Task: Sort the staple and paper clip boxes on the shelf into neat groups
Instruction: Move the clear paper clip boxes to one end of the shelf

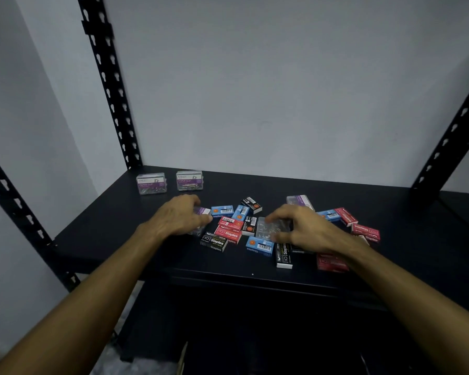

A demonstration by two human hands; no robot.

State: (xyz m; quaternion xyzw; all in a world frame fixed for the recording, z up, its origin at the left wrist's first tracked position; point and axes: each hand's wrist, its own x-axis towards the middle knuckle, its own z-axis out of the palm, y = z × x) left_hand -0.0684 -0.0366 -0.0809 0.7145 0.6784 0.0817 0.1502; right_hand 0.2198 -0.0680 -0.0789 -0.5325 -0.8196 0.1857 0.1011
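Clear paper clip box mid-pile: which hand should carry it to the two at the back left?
Right hand: its fingers already straddle the clear box. Left hand covers a different, purple-labelled box.

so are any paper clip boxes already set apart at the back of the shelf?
Yes, two clear paper clip boxes stand side by side at the back left, apart from the pile.

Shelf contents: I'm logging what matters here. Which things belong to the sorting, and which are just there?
Belongs to the job:
- two upright paper clip boxes
- clear box under right hand
- box under left hand
- mixed staple boxes

Just there:
- shelf
- upright posts
- wall
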